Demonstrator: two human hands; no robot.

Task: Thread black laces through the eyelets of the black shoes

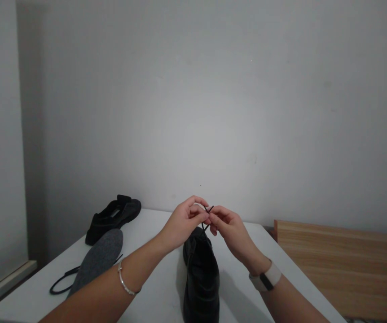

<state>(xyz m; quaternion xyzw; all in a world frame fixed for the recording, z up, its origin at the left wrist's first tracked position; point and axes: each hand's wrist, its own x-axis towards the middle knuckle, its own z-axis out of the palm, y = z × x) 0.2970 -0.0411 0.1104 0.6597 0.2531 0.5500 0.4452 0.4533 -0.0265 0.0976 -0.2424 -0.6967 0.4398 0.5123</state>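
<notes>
A black shoe (202,282) stands on the white table with its toe pointing away from me. Above its front, the two ends of its thin black lace (204,228) rise and cross between my hands. My left hand (185,222) pinches the lace from the left, and my right hand (229,226) pinches it from the right. The fingertips of both hands meet or nearly meet at the crossing. Fingers partly cover the lace there, so its exact path is unclear.
A second black shoe (112,217) lies at the table's back left. Nearer are a grey felt insole (99,255) and a loose black lace (59,287), partly behind my left forearm. A wall rises behind the white table (153,224); a wooden panel (341,269) is at the right.
</notes>
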